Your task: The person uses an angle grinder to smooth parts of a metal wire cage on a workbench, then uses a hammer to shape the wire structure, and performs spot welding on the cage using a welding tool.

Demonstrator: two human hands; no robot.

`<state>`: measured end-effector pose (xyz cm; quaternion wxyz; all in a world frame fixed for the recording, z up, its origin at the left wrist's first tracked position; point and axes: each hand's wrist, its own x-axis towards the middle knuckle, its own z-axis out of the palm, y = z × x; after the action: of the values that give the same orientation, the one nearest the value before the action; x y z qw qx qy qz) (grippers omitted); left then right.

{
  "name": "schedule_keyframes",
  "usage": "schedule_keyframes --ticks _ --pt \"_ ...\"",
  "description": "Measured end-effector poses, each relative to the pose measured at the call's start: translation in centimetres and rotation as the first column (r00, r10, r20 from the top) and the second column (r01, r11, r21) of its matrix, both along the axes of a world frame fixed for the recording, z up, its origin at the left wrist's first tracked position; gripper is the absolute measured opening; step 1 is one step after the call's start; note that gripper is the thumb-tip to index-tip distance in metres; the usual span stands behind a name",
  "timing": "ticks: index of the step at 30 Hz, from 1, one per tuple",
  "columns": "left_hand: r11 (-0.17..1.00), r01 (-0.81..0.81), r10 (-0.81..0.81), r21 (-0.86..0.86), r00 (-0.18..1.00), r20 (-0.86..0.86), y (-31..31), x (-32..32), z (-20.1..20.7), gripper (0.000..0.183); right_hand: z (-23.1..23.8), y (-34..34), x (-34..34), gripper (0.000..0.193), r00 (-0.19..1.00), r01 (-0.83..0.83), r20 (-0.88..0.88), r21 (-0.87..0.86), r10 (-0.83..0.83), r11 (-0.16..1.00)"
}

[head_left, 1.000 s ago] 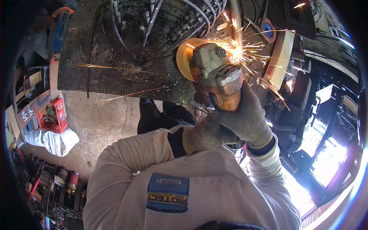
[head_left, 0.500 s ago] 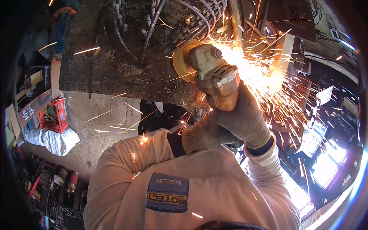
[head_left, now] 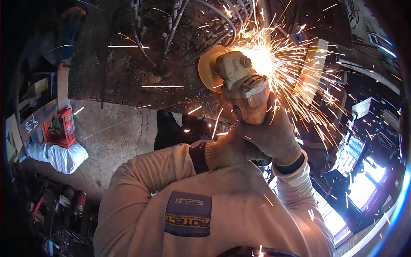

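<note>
The angle grinder [head_left: 242, 88] sits just above the centre of the view, a stubby tool with a dull, dust-coated metal head, a round knob on its gear case and a worn orange-brown body; its flat yellowish disc guard [head_left: 209, 68] faces toward nine o'clock. From the disc's far edge, at about two o'clock of the tool, a white-hot burst of sparks [head_left: 274, 60] fans out in thin orange streaks toward three and five o'clock. The disc meets a cluster of curved grey steel rods [head_left: 222, 17] at twelve o'clock, which lie on a rough, rust-stained dark bench [head_left: 111, 73] stretching away toward ten o'clock. The right hand [head_left: 274, 132], in a coarse knitted beige glove, is wrapped tight around the grinder's body from five o'clock, fingers closed on it. The left hand [head_left: 227, 150], gloved the same way, is curled shut at seven o'clock of the tool, pressed against the right hand and the tail end of the grinder; how much of the tool it grips cannot be told. Both sleeves are of pale, soft cloth. Below the bench lies a cracked concrete floor [head_left: 111, 137], and far off at nine o'clock a red crate [head_left: 60, 128] rests on a crumpled white sack [head_left: 64, 156].
</note>
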<state>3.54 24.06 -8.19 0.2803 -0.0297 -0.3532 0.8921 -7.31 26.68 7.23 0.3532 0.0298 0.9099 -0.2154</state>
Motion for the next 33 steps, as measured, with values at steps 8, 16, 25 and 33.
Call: schedule_keyframes --ticks 8,16,25,33 --pt "0.941 -0.101 0.037 -0.322 0.979 -0.199 1.1 0.2 -1.5 0.063 -0.8 0.5 0.3 0.079 0.997 -0.057 -0.051 0.046 0.059 0.997" --pt "0.988 0.01 -0.011 -0.152 1.0 -0.004 2.9 -0.1 -1.7 0.057 -0.5 0.1 -0.1 0.078 0.992 -0.117 -0.068 -0.154 0.108 0.981" --pt "0.986 0.044 -0.054 -0.163 0.997 -0.056 -0.7 -1.5 0.9 0.058 -0.5 0.0 0.6 0.069 0.99 -0.115 -0.083 -0.049 0.111 0.992" --pt "0.994 -0.099 0.101 0.045 0.994 -0.03 -1.3 0.1 0.3 0.057 -0.2 -1.2 0.0 0.07 0.999 0.021 -0.038 -0.155 -0.027 0.988"
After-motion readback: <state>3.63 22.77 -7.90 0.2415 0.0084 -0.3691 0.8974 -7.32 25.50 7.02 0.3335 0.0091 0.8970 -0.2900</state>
